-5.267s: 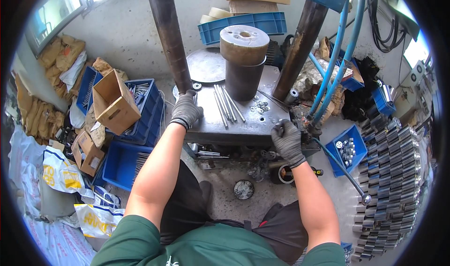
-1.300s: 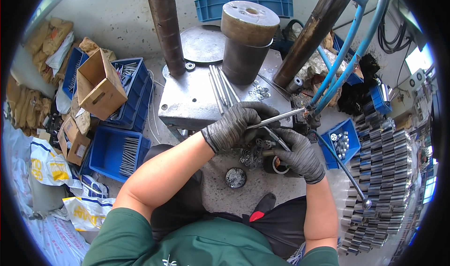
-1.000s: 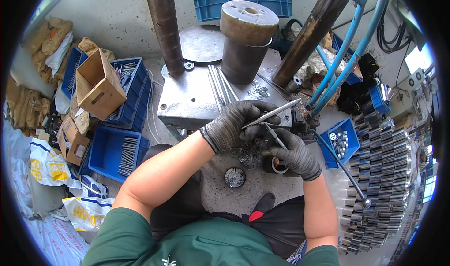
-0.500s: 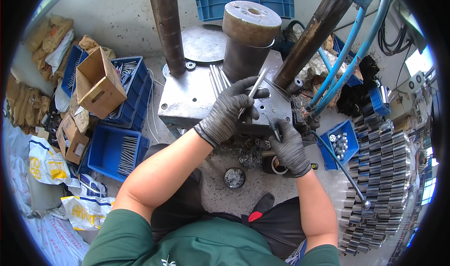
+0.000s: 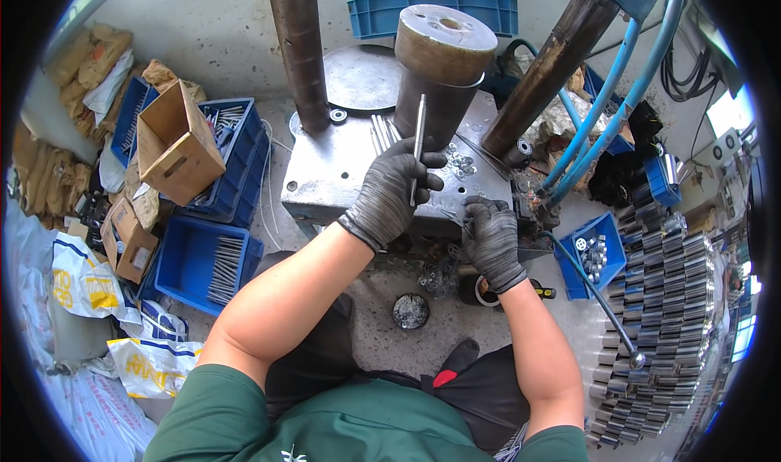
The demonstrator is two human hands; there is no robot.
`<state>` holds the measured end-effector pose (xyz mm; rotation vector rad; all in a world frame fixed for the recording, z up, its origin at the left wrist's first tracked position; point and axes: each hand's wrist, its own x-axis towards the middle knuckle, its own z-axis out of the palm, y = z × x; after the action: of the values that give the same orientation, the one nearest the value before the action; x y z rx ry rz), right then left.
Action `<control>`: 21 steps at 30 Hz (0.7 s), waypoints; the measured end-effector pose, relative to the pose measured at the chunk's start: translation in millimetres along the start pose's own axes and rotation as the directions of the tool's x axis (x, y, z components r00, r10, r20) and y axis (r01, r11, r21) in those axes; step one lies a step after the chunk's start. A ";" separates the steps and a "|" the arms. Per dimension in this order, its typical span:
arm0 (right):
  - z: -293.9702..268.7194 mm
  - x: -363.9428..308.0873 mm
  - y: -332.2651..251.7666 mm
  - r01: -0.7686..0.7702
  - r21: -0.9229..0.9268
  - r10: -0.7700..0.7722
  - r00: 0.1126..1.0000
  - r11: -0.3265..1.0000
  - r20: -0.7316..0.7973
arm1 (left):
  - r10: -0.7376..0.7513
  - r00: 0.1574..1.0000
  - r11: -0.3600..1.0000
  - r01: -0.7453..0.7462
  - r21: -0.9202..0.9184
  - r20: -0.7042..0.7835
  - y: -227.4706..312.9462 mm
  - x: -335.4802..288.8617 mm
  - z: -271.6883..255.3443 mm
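My left hand (image 5: 389,189), in a dark grey glove, is closed around a slim metal rod (image 5: 419,128) that stands nearly upright above the press table (image 5: 316,169). Several similar rods (image 5: 380,133) lie on the table just behind that hand. My right hand (image 5: 493,246), gloved too, is at the table's front edge with its fingers curled together; whatever is between them is hidden. Beyond it, several small shiny rings (image 5: 460,166) are scattered on the metal surface. A thick steel cylinder (image 5: 446,47) rises behind the rods.
Two dark columns (image 5: 301,63) (image 5: 553,67) flank the cylinder. Blue hoses (image 5: 626,96) hang at the right, above a lever with a ball end (image 5: 637,359). Blue bins (image 5: 191,259) (image 5: 592,250) stand on both sides. Stacked metal tubes (image 5: 651,324) fill the far right.
The rod in my left hand has turned from slanted to nearly upright. My right hand has moved slightly left and its fingers have curled in. The small rings now show.
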<state>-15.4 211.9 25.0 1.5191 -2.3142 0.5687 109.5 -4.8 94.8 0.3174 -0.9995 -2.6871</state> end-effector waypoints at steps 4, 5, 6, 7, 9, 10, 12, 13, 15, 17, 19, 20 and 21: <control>-0.8 2.0 -1.4 0.061 -0.001 -0.061 0.997 0.998 -0.049 | -0.019 1.000 0.987 0.016 -0.158 -0.016 -5.3 5.7 -7.9; 0.5 1.5 -0.2 0.062 -0.001 -0.062 0.997 0.998 -0.049 | -0.013 0.998 0.976 0.025 -0.217 0.056 -7.9 9.0 -11.3; 3.4 0.2 2.2 0.065 0.005 -0.065 0.996 0.998 -0.054 | -0.003 0.992 0.961 0.039 -0.274 0.127 -10.6 11.7 -14.7; 3.5 0.3 1.9 0.069 0.010 -0.068 0.996 0.998 -0.058 | -0.003 0.992 0.961 0.038 -0.275 0.128 -10.1 10.0 -11.4; 1.1 -0.4 0.7 0.059 0.015 -0.059 0.998 0.998 -0.037 | 0.022 0.998 0.985 -0.013 -0.171 0.051 -9.6 5.5 -4.1; -0.3 -0.7 0.0 0.047 0.021 -0.047 0.999 0.999 -0.016 | 0.021 0.998 0.985 -0.012 -0.171 0.053 -9.0 4.9 -3.5; -1.1 -1.3 -0.3 0.008 0.075 -0.005 0.999 0.997 -0.042 | 0.000 1.000 0.998 0.001 0.061 -0.025 -7.4 3.9 -2.8; -0.8 -1.7 -1.0 -0.028 0.133 0.037 0.997 0.991 -0.065 | 0.001 1.000 0.998 0.001 0.062 -0.024 -7.7 3.8 -1.3; 7.1 -7.2 0.4 -0.246 0.353 0.283 0.958 0.903 -0.056 | -0.027 0.997 0.962 0.045 0.269 -0.070 -10.0 4.6 4.0; 0.3 -3.9 -9.1 -0.424 0.549 0.501 0.866 0.720 0.012 | -0.034 0.996 0.941 0.058 0.334 -0.078 -14.8 0.4 9.4; -28.3 4.3 -26.4 -0.320 0.886 0.544 0.834 0.335 0.096 | -0.062 0.997 0.856 0.078 0.512 -0.049 -19.5 -3.3 15.4; -32.1 4.6 -28.4 -0.307 0.916 0.521 0.843 0.258 0.135 | -0.098 0.995 0.807 0.088 0.583 -0.015 -19.5 -5.0 15.3; -36.2 6.2 -33.7 -0.304 0.918 0.517 0.845 0.254 0.137 | -0.094 0.995 0.806 0.088 0.585 -0.020 -22.3 -7.5 16.0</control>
<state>14.8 212.7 64.6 0.9484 -2.2506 2.4082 108.3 23.6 92.7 0.4737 -1.8551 -2.3830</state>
